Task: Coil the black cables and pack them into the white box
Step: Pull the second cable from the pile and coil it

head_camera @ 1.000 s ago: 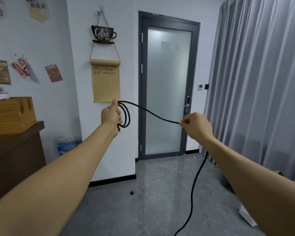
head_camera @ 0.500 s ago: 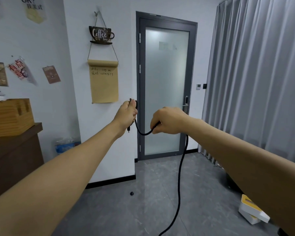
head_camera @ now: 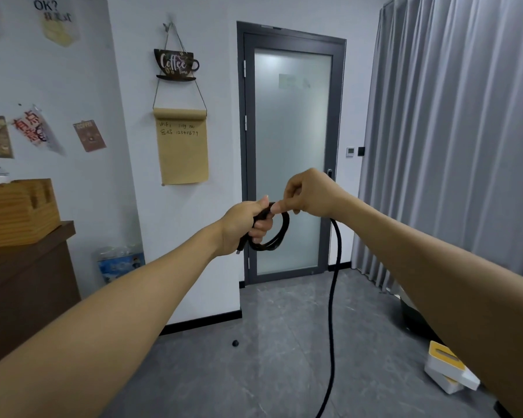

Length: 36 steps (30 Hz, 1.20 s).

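Observation:
A black cable (head_camera: 332, 297) hangs from my hands down to the floor at the bottom edge. My left hand (head_camera: 245, 226) is closed around a small coil of the cable (head_camera: 277, 236), with the plug end sticking out below the fist. My right hand (head_camera: 307, 194) pinches the cable right beside the left hand, laying a loop onto the coil. Both hands are held out at chest height in front of the glass door. A white box with a yellow insert (head_camera: 447, 369) lies on the floor at the lower right, partly hidden by my right forearm.
A frosted glass door (head_camera: 290, 158) stands straight ahead and grey curtains (head_camera: 453, 146) cover the right side. A brown cabinet (head_camera: 21, 294) with a wooden box (head_camera: 15, 211) is at the left. A small black object (head_camera: 235, 343) lies on the grey floor.
My right hand has swung in from the right, bringing the stretched cable to my left hand. The coil in the left hand has gained a loop.

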Each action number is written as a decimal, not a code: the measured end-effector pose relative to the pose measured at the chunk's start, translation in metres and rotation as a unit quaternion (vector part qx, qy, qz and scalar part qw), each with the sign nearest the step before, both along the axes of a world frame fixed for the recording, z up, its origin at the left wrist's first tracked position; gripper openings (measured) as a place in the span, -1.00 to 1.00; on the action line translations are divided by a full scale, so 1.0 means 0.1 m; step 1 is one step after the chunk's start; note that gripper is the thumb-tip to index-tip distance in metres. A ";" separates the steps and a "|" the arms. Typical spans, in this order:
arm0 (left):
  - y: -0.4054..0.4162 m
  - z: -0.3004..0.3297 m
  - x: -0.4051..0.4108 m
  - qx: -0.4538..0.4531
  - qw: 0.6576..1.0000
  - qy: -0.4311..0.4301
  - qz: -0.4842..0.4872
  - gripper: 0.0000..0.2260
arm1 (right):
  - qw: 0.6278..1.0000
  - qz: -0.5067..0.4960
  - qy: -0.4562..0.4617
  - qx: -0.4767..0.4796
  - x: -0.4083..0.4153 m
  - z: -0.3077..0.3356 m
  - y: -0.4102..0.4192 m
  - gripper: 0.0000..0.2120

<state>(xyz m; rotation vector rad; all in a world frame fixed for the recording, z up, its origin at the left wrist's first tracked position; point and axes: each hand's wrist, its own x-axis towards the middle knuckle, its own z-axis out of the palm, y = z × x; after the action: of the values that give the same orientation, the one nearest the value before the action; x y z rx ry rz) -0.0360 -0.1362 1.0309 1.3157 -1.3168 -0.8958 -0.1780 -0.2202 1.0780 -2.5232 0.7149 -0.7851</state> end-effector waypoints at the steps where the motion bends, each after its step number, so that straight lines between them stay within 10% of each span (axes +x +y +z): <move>1: 0.01 0.01 -0.01 0.007 1.000 0.006 -0.008 -0.62 | 1.000 0.001 -0.002 0.011 -0.01 -0.01 -0.01 -0.64; 8: 0.09 -0.03 0.06 -0.007 0.999 -0.005 0.034 -0.62 | 0.985 0.010 -0.063 0.159 -0.18 -0.23 -0.21 -0.80; 18: 0.23 0.02 0.53 -0.117 0.938 0.221 0.241 -0.65 | 0.957 -0.077 -0.197 0.200 -0.61 -0.69 -0.57 -0.90; 25: 0.17 0.07 0.50 -0.146 0.898 0.282 0.306 -0.64 | 0.984 -0.156 -0.067 -0.054 -0.38 -0.62 -0.47 -0.87; 36: 0.11 0.13 0.37 -0.163 0.919 0.228 0.276 -0.66 | 0.909 -0.033 0.211 -0.358 -0.02 -0.34 0.03 -0.78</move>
<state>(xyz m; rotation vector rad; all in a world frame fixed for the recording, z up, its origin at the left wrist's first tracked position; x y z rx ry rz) 0.0012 -0.1251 1.0438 1.0459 -0.6386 -0.5099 -0.1804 -0.2169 1.0443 -3.4236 0.7398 -0.5915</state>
